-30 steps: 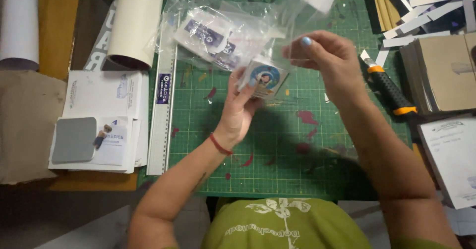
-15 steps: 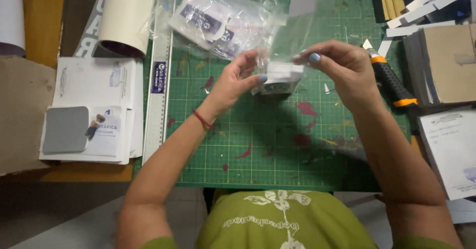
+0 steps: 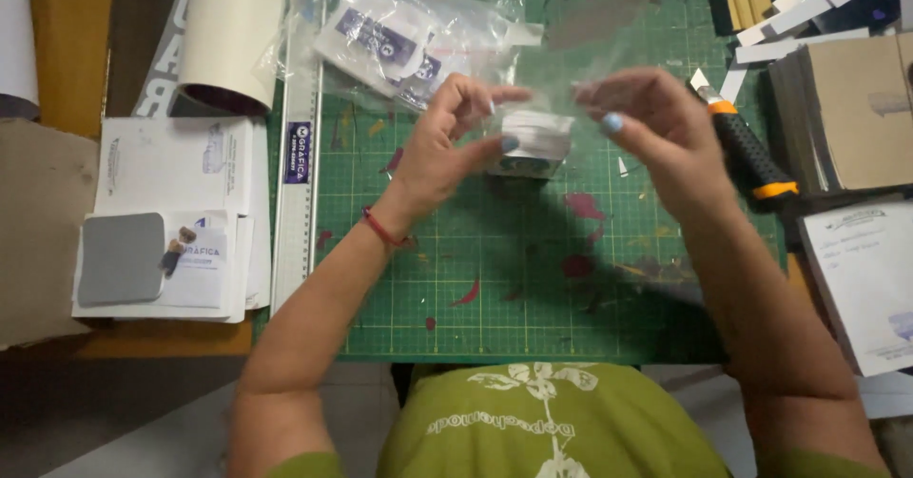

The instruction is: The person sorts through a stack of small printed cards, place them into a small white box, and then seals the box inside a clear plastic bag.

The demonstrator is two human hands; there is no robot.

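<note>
Both hands hold a clear plastic sleeve (image 3: 571, 88) above the green cutting mat (image 3: 533, 288), with a small stack of white cards (image 3: 534, 140) inside its lower end. My left hand (image 3: 456, 140) pinches the sleeve's left side beside the cards, thumb under them. On the right side, my right hand (image 3: 647, 117) grips the sleeve with its fingers closed on the film. The sleeve's upper flap stands up and is blurred.
A clear bag of printed cards (image 3: 399, 40) lies at the mat's top. A metal ruler (image 3: 297, 155) runs along its left edge. A cream roll (image 3: 228, 31), papers with a grey pad (image 3: 119, 257), an orange-black knife (image 3: 747, 145) and cardboard stacks (image 3: 846, 107) surround it.
The card stack has dropped lower into the sleeve and both hands have come down and closer together over the mat. The camera view shifted slightly.
</note>
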